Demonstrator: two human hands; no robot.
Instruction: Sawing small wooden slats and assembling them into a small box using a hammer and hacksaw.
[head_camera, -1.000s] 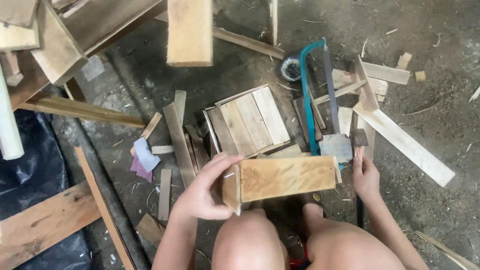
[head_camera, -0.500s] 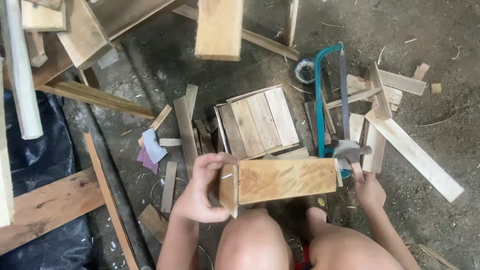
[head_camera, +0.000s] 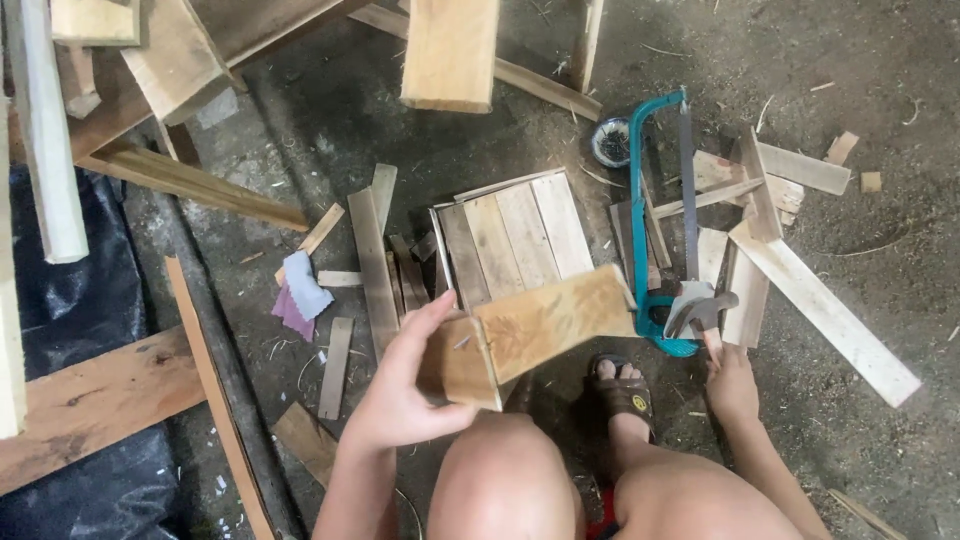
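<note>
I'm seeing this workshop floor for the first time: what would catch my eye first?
At the centre, the left hand grips a joined pair of wooden boards above the knees, a nail standing in the near board. To the right, the right hand holds a hammer by its handle, beside a teal hacksaw lying on the floor. Behind the boards lies a slatted wooden panel, with wood offcuts scattered around.

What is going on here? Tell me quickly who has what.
A person sits low over a dirt floor strewn with wood offcuts. The left hand grips the end of a small wooden piece made of two boards joined at a corner, held above the knees. The right hand holds a hammer by its handle, head raised beside the boards. A teal hacksaw and a slatted wooden panel lie on the ground just beyond.
</note>
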